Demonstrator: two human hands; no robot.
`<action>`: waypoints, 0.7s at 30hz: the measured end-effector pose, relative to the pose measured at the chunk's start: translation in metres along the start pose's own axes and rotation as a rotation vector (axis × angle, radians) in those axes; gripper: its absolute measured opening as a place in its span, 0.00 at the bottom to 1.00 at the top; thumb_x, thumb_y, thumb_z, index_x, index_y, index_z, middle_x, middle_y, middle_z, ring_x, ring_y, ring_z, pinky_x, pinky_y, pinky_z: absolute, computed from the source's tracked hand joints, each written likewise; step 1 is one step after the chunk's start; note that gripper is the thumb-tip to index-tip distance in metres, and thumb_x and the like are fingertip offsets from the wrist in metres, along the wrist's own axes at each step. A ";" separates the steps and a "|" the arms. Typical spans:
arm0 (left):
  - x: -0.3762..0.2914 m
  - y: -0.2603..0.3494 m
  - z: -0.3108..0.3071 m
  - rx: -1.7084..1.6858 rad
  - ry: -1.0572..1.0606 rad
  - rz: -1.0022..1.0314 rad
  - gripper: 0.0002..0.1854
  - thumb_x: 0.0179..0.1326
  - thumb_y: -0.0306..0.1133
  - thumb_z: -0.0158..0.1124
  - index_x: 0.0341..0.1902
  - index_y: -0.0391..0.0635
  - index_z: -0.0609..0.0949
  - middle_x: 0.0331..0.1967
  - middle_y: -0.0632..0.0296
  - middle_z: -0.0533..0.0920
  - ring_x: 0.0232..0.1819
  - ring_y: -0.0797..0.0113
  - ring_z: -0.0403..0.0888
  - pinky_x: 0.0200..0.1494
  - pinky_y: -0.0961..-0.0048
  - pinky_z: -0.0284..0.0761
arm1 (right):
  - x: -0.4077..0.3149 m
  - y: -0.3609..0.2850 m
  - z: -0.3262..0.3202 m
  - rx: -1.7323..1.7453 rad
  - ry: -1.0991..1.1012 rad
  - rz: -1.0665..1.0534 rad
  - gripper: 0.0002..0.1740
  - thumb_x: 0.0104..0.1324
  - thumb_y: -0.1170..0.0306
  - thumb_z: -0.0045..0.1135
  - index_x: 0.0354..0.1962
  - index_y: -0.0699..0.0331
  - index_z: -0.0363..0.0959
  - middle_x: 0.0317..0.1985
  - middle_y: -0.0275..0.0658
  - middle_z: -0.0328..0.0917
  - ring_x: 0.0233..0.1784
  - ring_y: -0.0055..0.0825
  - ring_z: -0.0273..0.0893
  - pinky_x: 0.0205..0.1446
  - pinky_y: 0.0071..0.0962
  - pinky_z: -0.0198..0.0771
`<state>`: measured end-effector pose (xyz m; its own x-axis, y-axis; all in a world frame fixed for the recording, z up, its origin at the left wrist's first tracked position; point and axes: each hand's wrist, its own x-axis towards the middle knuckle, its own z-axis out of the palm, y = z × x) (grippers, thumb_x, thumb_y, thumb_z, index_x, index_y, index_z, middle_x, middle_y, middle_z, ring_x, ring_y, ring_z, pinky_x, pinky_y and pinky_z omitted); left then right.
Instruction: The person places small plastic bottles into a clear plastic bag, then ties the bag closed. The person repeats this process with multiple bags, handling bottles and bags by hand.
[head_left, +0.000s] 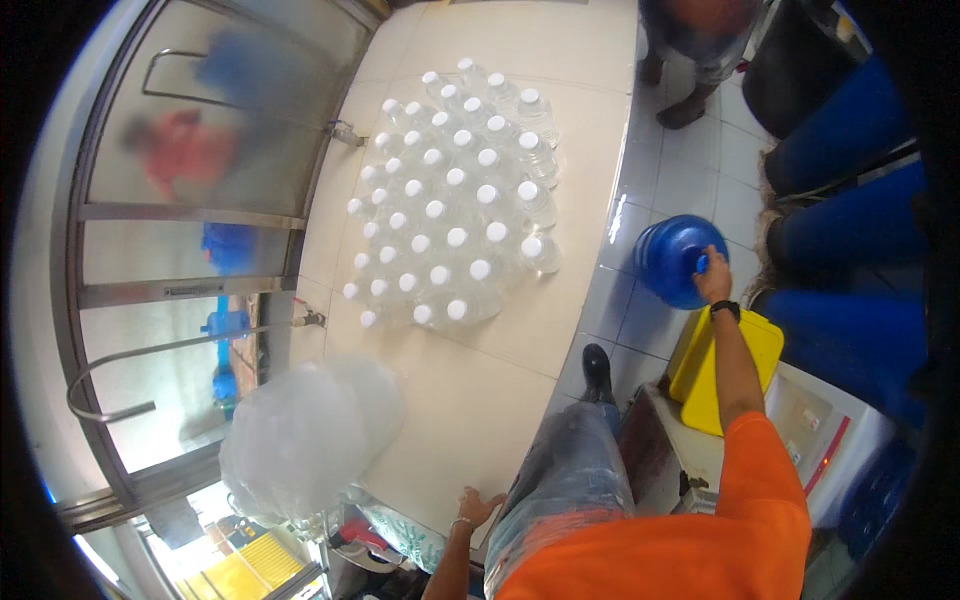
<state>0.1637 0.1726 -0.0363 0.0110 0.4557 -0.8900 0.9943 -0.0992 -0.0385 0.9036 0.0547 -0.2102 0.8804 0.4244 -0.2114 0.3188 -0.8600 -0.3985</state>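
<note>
My right hand (714, 279) grips the neck of a large blue water jug (671, 259), which is low beside the counter, over the tiled floor. Whether the jug touches the floor is hard to tell. My left hand (478, 506) has its fingers spread at the near edge of the tiled counter (450, 397) and holds nothing. Many clear plastic bottles with white caps (454, 177) stand grouped on the counter. Nearer me lies a large clear plastic bag (300, 442), its contents blurred.
Blue drums (847, 210) line the right side. A yellow plastic container (731, 367) stands by my right arm, next to a white box (825, 420). Metal taps (307, 320) project from the left wall. Another person's boots (686, 107) are on the floor ahead.
</note>
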 end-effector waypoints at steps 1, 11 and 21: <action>0.001 0.006 -0.004 -0.029 -0.028 -0.050 0.60 0.53 0.67 0.74 0.69 0.22 0.67 0.66 0.31 0.74 0.71 0.35 0.70 0.73 0.52 0.67 | 0.019 0.014 0.011 -0.087 0.036 0.028 0.39 0.51 0.74 0.76 0.61 0.53 0.68 0.58 0.49 0.77 0.62 0.53 0.77 0.62 0.49 0.76; -0.017 0.056 -0.033 -0.170 0.023 -0.306 0.50 0.50 0.61 0.79 0.56 0.23 0.73 0.54 0.33 0.82 0.60 0.39 0.81 0.63 0.55 0.76 | 0.140 0.192 0.066 -0.187 -0.117 0.186 0.45 0.59 0.65 0.75 0.73 0.52 0.63 0.61 0.53 0.78 0.66 0.49 0.77 0.70 0.50 0.72; -0.014 0.053 -0.028 -0.233 0.079 -0.348 0.53 0.50 0.67 0.77 0.59 0.27 0.72 0.56 0.35 0.82 0.62 0.41 0.80 0.64 0.55 0.75 | 0.099 0.231 0.135 -0.398 -0.098 0.414 0.45 0.73 0.50 0.52 0.79 0.22 0.37 0.84 0.46 0.36 0.76 0.69 0.57 0.66 0.80 0.59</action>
<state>0.2193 0.1854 -0.0134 -0.3305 0.4943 -0.8040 0.9374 0.2712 -0.2185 1.0169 -0.0636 -0.4433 0.9291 0.0386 -0.3677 0.0795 -0.9921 0.0969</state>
